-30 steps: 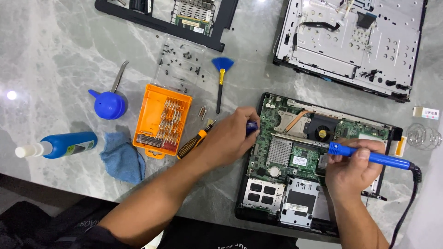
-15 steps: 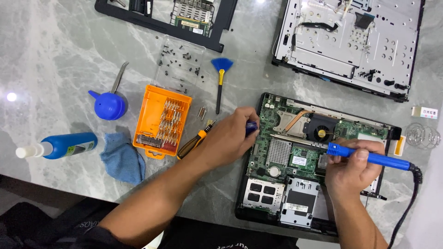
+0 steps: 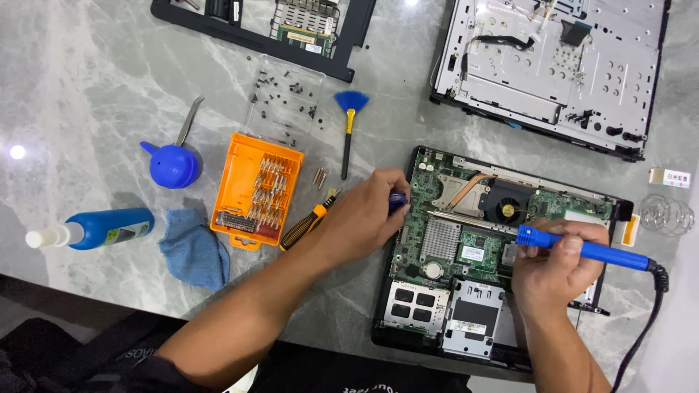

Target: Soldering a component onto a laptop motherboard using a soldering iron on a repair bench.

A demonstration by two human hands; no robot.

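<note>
White-labelled blue spray bottle [image 3: 102, 228] far left; small white label tag [image 3: 670, 177] far right.

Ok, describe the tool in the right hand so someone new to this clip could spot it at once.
Start at the open laptop base with its green board, at the lower right of the marble table. The right hand rests over its right half, holding a soldering iron like a pen. It is the only blue-handled tool with a black cord trailing off its rear end; the screwdriver by the left hand is orange and black.
</note>
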